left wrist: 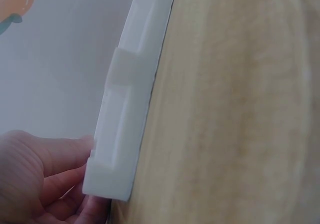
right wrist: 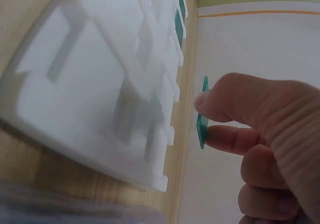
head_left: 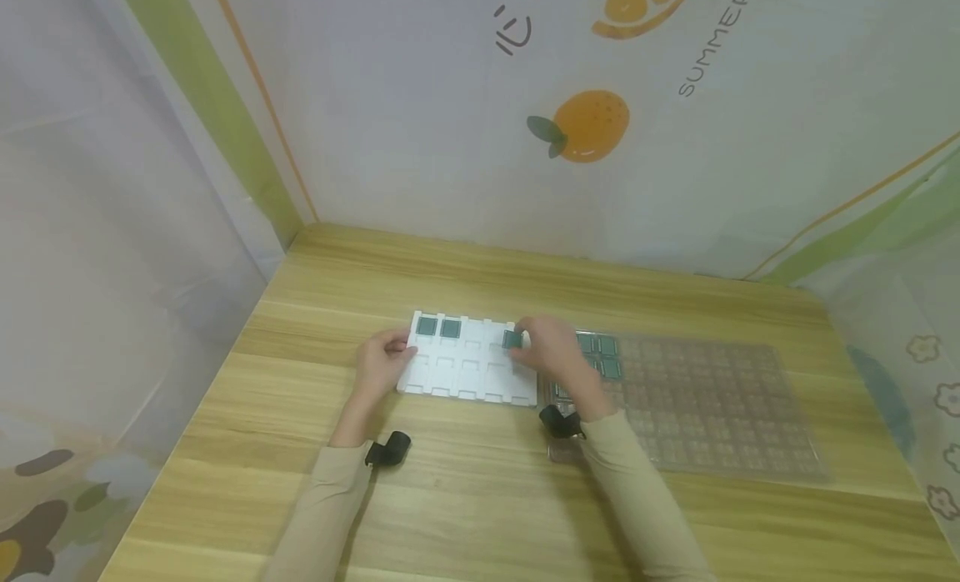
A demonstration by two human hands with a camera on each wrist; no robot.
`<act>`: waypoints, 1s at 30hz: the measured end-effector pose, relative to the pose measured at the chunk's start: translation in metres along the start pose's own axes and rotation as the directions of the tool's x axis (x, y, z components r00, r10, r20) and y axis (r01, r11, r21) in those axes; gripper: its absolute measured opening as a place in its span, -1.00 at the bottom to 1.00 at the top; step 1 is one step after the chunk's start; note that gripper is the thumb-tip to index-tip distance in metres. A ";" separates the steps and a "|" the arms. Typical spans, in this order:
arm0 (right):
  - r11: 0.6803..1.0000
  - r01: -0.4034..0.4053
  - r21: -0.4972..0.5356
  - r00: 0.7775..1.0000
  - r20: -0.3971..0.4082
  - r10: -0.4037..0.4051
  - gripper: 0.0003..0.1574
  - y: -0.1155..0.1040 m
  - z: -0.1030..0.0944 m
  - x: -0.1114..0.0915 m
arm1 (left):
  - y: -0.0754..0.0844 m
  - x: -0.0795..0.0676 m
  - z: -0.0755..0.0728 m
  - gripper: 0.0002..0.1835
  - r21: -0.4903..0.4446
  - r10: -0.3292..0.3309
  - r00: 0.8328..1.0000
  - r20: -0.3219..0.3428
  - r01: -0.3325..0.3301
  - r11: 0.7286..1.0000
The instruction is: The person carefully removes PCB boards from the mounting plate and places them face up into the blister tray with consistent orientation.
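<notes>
A white plastic tray with rows of recesses lies on the table, two green square chips seated in its far-left recesses. My left hand holds the tray's left end, and the left wrist view shows the thumb against the rim with curled fingers beside it. Between thumb and fingertip, my right hand pinches another thin green chip by its edges. That chip is above the right part of the tray, apart from it in the right wrist view.
To the right lies a large clear compartment tray, with several green chips in its left end. The right forearm crosses over part of it. Beneath everything is a wood-grain table, and a printed curtain hangs behind.
</notes>
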State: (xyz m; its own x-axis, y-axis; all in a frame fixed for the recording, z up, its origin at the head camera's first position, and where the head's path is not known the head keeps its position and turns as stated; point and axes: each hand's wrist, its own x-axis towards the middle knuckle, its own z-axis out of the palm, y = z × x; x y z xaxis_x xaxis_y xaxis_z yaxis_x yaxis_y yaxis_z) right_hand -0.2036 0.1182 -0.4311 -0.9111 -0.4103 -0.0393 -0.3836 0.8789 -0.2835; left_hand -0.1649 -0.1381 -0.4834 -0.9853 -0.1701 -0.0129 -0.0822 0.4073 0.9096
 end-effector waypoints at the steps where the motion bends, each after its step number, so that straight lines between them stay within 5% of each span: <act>1: 1.000 -0.002 0.001 1.000 0.000 0.002 -0.58 0.001 -0.001 -0.002 | 0.000 0.000 0.000 -0.67 -0.001 -0.001 1.000 0.000 0.001 1.000; 17: 0.999 0.034 0.019 0.998 -0.052 -0.033 -0.61 0.026 -0.007 -0.027 | -0.001 0.000 0.001 -0.67 0.003 -0.025 1.000 -0.003 0.025 1.000; 30: 0.998 0.026 0.054 0.999 -0.021 -0.025 -0.62 0.061 -0.011 -0.055 | -0.003 0.001 0.001 -0.66 0.001 -0.009 1.000 -0.001 0.009 1.000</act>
State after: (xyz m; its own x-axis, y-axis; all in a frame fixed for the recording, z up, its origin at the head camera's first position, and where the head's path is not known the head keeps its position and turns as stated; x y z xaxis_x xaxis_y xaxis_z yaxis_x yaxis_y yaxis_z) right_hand -0.1785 0.1970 -0.4356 -0.9042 -0.4270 -0.0117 -0.3988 0.8535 -0.3355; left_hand -0.1658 -0.1383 -0.4871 -0.9843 -0.1750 -0.0210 -0.0917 0.4069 0.9089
